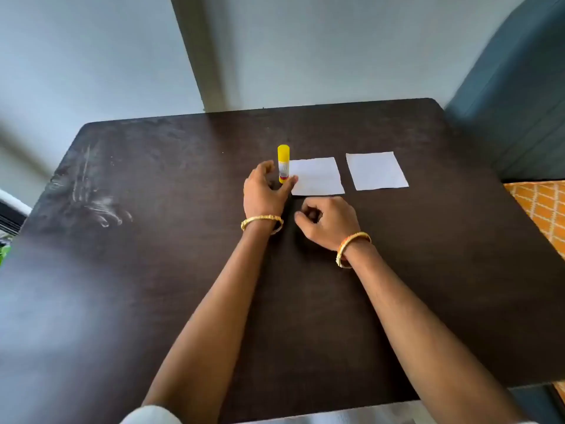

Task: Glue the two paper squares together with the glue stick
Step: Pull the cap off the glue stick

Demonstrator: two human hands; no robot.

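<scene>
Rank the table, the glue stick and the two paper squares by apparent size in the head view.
1. Table, by far the largest.
2. Left paper square and right paper square: these look alike, so no ranking between them.
3. Glue stick, the smallest.

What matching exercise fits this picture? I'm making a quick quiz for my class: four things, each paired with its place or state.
Things:
1. glue stick
2. right paper square
3. right hand
4. left hand

Descriptions:
A. loosely curled, resting on the table
B. upright, yellow cap on
C. lying flat, untouched
D. fingers around the stick's base

Pairs: 1-B, 2-C, 3-A, 4-D
</scene>
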